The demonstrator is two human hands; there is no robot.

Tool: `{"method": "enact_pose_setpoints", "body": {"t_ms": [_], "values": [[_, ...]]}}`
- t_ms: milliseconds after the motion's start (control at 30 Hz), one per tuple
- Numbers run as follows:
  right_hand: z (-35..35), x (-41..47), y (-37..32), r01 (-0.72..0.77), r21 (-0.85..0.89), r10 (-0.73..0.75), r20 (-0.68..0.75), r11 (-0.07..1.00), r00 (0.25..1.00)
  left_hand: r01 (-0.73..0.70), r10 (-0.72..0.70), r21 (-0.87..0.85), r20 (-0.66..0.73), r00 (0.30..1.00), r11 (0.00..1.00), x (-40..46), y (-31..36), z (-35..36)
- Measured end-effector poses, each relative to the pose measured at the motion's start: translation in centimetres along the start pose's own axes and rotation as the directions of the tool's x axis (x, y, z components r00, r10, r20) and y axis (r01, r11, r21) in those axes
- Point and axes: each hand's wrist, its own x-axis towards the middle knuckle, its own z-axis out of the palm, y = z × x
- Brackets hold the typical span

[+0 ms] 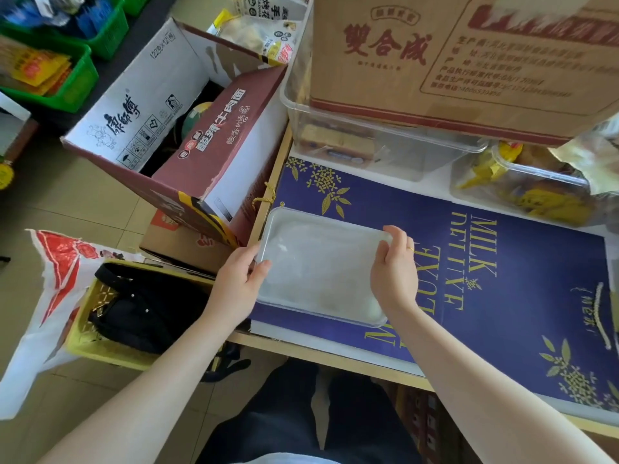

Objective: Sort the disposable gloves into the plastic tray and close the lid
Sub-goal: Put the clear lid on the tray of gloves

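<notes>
Head view shows the plastic tray (321, 266) lying flat on a blue printed carton (502, 262) that covers the desk (335, 354), close to the desk's near left corner. The left hand (239, 279) grips the tray's left edge, thumb over the rim. The right hand (393, 266) pinches the right edge near the far corner, fingers curled over it.

Contents: a pale, cloudy mass shows through the clear plastic (consistent with folded gloves, though no single glove can be made out). A flat clear surface appears to cover the top, so the lid looks to be on; whether it is pressed home all round cannot be told.

Assessment: sorting appears done, since no loose gloves are visible on the desk. Closing seems at or near its end. Remaining work, if any, is seating the lid edges firmly.
</notes>
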Motion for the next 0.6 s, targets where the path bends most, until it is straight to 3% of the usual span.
{"method": "enact_pose_setpoints", "body": {"t_ms": [233,333,467,600], "values": [[-0.2,1.3,-0.1,-0.015,0.094,0.011,0.035,0.995,0.999,0.083,-0.086,-0.073,-0.033,0.996,0.994,0.8,0.7,1.0],[-0.4,2.0,-0.1,0.001,-0.001,-0.001,0.040,1.000,0.999,0.148,-0.148,-0.166,0.015,0.989,0.975,1.7,1.8,0.8],[-0.4,3.0,-0.2,0.120,-0.222,-0.112,0.049,0.968,0.993,0.125,-0.128,-0.090,-0.020,0.992,0.988,4.6,3.3,1.0],[-0.3,3.8,-0.6,0.266,-0.417,-0.236,0.123,0.869,0.964,-0.025,0.034,0.145,-0.062,0.997,0.989,7.5,3.6,2.1]]}}
